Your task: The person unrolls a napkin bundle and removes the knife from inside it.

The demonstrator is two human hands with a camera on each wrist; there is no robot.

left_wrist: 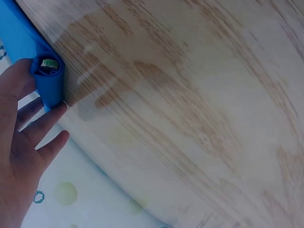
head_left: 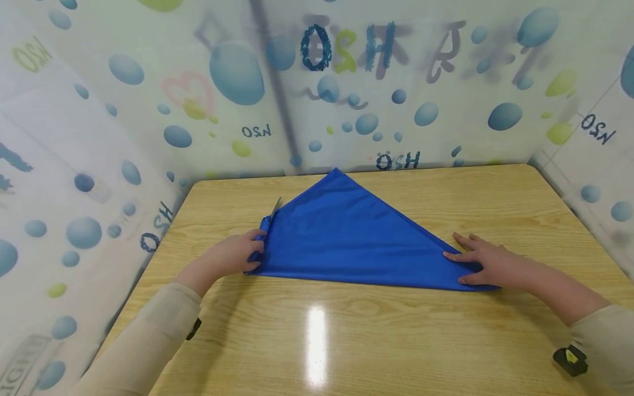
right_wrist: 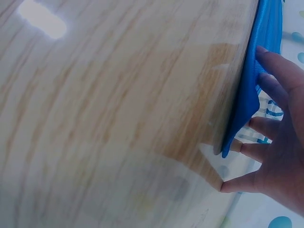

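From where I stand, a blue cloth (head_left: 342, 236) lies folded into a broad triangle on the wood-grained table (head_left: 396, 341), its peak toward twelve o'clock. Its edge at nine is rolled up, and a thin greenish piece (head_left: 276, 207) pokes from the roll at ten. The person's left hand (head_left: 236, 254) grips that roll, thumb and fingers curled about it. The right hand (head_left: 492, 265) rests on the cloth's narrow corner, between three and four, fingers straight and spread apart. Beyond the table, at twelve, a white wall (head_left: 441, 143) bears blue and green drops and lettering.
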